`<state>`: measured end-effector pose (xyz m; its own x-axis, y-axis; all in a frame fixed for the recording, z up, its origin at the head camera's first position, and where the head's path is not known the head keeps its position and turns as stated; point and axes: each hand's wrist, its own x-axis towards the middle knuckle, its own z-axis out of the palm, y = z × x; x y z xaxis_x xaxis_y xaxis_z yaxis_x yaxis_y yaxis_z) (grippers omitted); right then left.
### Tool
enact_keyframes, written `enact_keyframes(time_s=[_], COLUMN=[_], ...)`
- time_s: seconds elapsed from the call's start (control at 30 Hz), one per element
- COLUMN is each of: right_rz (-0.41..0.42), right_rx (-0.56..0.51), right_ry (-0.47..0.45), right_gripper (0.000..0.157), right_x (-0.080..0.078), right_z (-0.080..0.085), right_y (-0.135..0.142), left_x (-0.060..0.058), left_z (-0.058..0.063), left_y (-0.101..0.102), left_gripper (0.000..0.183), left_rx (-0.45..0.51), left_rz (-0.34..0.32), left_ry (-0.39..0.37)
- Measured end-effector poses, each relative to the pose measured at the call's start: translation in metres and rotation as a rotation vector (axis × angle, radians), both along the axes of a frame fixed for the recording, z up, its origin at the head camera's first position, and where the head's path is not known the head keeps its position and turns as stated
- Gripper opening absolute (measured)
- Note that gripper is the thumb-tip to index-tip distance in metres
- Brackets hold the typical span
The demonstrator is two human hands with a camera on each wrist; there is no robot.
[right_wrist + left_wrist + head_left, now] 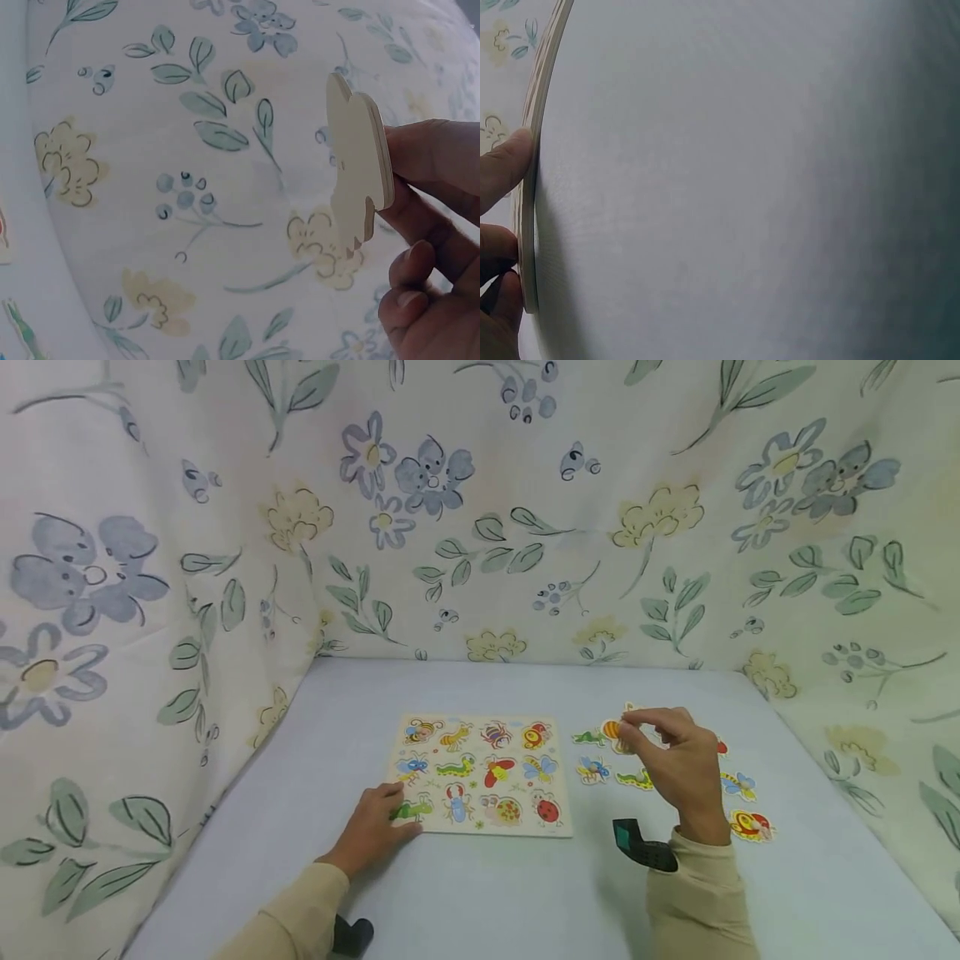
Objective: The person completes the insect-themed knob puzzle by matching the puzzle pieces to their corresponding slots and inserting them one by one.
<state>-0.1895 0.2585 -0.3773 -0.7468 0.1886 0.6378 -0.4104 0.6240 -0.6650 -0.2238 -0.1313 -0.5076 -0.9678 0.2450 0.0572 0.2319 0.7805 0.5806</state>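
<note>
A wooden peg puzzle board [483, 785] printed with colourful insects lies flat on the table. My left hand [378, 827] holds its near left corner, thumb on the near edge and fingers at the left side. In the left wrist view, the thumb and fingers [508, 161] touch the board's thin edge [528, 247]. My right hand [678, 764] is raised over the loose pieces, pinching an orange-striped puzzle piece [611, 729] between thumb and fingertips. The right wrist view shows the plain wooden back of that piece [354, 161]; its printed side is turned away there.
Several loose insect pieces lie right of the board, among them a blue insect [593, 769], a green caterpillar [636, 779], a dragonfly [738, 786] and a red-and-yellow piece [751, 826]. Floral cloth [480, 527] surrounds the white table [495, 893] at back and sides.
</note>
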Motion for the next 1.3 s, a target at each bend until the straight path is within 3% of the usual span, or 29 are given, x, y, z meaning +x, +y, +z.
enact_keyframes(time_s=[0.4,0.77,1.3], right_rz=[0.092,0.156,0.197], right_rx=[0.033,0.051,0.039], right_ry=[0.047,0.074,-0.009], right_gripper=[0.014,0.013,0.011], right_x=[-0.038,-0.074,-0.119], right_z=[-0.004,-0.011,-0.035], right_y=[-0.026,-0.055,-0.097], left_x=[0.002,0.001,0.003], left_z=[0.000,-0.001,0.003], left_y=[-0.001,-0.001,-0.002], left_gripper=[0.061,0.065,0.063], left_rx=[0.008,0.016,0.021], left_rz=[-0.015,0.001,-0.005], left_ry=[0.018,-0.028,-0.021])
